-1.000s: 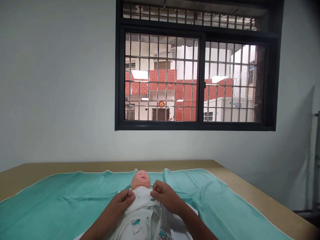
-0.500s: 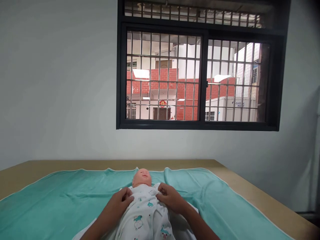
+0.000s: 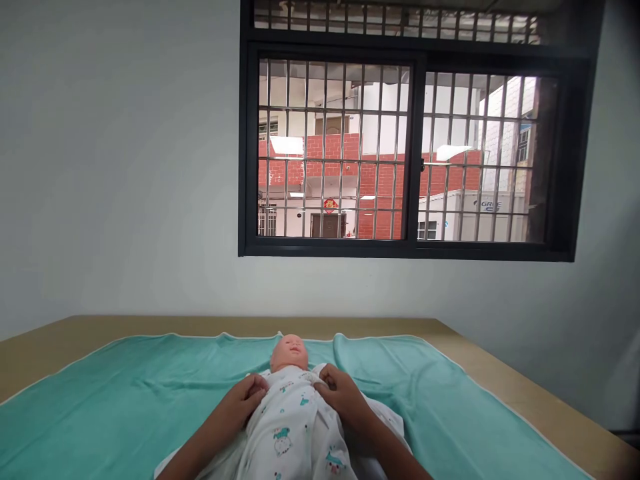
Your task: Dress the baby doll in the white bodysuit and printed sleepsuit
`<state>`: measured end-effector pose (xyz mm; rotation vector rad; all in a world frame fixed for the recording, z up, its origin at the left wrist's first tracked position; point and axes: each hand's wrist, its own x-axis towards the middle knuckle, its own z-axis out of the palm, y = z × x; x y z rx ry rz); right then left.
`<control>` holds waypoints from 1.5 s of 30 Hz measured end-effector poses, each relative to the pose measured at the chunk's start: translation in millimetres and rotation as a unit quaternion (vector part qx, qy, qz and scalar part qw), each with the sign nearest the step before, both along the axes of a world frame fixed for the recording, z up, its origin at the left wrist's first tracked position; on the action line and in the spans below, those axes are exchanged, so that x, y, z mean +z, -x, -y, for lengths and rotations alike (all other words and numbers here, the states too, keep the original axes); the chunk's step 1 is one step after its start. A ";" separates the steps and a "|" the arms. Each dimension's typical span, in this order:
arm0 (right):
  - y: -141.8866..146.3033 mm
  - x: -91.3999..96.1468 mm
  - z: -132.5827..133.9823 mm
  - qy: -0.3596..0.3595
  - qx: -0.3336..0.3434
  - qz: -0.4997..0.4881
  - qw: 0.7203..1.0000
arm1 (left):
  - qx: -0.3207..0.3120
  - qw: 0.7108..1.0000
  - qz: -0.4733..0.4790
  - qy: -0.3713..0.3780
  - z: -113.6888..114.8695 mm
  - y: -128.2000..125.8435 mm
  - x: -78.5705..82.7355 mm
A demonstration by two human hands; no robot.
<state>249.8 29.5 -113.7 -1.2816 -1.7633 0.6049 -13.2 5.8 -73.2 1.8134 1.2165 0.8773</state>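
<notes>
A baby doll (image 3: 291, 353) lies on its back, its head toward the wall. White baby clothes (image 3: 295, 417) with teal animal prints cover its body and run out of view at the bottom. At the chest's left side, my left hand (image 3: 247, 395) has thumb and fingers pinched together on the edge of the cloth. Opposite it, my right hand (image 3: 345, 395) has curled fingers gripping the cloth near the doll's shoulder. The doll's arms and legs are hidden. More white fabric spreads out under both my forearms.
A teal blanket (image 3: 175, 393) with a white hem lies beneath the doll on a tan tabletop (image 3: 505, 377). The table's far edge meets a pale wall (image 3: 125, 167). Above is a dark-framed window (image 3: 415, 250) with metal bars.
The whole view has shifted slightly, so the window and doll appear a little farther right. Both hands keep nearly the same place on the clothes.
</notes>
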 end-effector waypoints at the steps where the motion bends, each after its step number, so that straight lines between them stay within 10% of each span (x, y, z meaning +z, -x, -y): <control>1: -2.7 0.4 -0.2 0.003 0.022 -0.002 1.000 | -0.029 0.999 0.004 0.018 1.5 3.4 3.2; 7: -14.3 10.9 4.3 -0.038 0.077 0.087 0.993 | -0.116 0.992 0.002 0.054 3.7 16.3 11.2; 22: -7.8 -1.7 11.0 -0.044 -0.115 0.151 0.981 | 0.120 0.969 -0.107 -0.185 -7.5 -6.7 -26.7; 32: -29.6 18.5 19.3 0.011 0.183 0.104 0.978 | 0.091 0.964 -0.221 -0.117 -6.0 -1.9 -13.5; 45: -31.3 30.3 21.7 -0.001 0.250 0.202 0.947 | -0.077 0.979 -0.031 0.187 21.6 8.1 15.8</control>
